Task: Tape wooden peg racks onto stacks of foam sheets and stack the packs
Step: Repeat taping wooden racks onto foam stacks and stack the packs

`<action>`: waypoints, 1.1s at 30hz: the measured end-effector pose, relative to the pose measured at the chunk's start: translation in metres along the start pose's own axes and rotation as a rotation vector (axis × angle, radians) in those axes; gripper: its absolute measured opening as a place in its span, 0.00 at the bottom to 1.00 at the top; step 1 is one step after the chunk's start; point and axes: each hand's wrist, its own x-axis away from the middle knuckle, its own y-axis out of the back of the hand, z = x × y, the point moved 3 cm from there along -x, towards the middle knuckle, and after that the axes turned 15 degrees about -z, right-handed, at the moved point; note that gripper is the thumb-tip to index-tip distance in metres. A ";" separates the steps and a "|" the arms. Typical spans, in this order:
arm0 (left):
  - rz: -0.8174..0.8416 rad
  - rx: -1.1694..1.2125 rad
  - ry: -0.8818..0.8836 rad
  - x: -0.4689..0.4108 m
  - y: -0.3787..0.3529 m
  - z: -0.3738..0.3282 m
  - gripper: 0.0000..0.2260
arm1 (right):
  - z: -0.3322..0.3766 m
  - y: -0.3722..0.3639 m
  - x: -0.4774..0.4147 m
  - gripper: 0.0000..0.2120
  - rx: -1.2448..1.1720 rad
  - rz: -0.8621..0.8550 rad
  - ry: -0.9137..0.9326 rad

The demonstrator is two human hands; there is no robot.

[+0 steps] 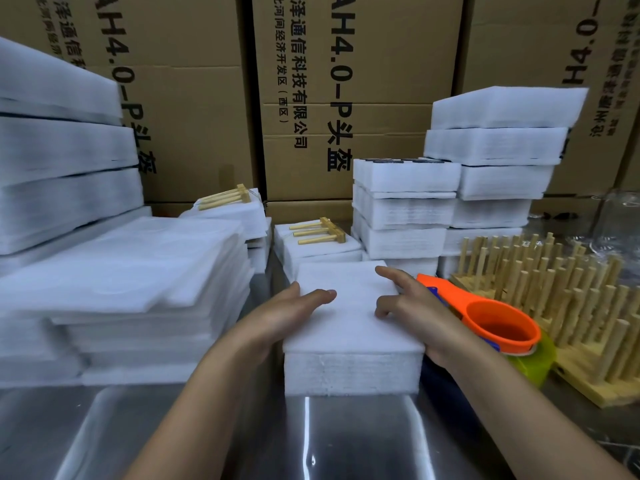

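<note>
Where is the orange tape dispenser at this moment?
In the head view the tape dispenser lies at the right, between the right hand and the wooden peg racks.

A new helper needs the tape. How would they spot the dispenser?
On the steel table, find the foam stack nearest the front edge. Just right of it, before the wooden peg racks, lies the tape dispenser: the only orange thing.
</note>
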 end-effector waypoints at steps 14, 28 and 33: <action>-0.096 -0.158 -0.095 -0.001 -0.006 0.003 0.31 | -0.002 -0.006 0.001 0.28 0.136 0.038 0.063; -0.050 -0.400 -0.167 -0.002 -0.007 0.000 0.30 | 0.009 -0.015 -0.010 0.36 1.017 0.155 0.330; -0.052 -0.404 -0.214 0.000 -0.008 -0.003 0.26 | 0.027 -0.047 -0.023 0.32 1.112 0.108 0.451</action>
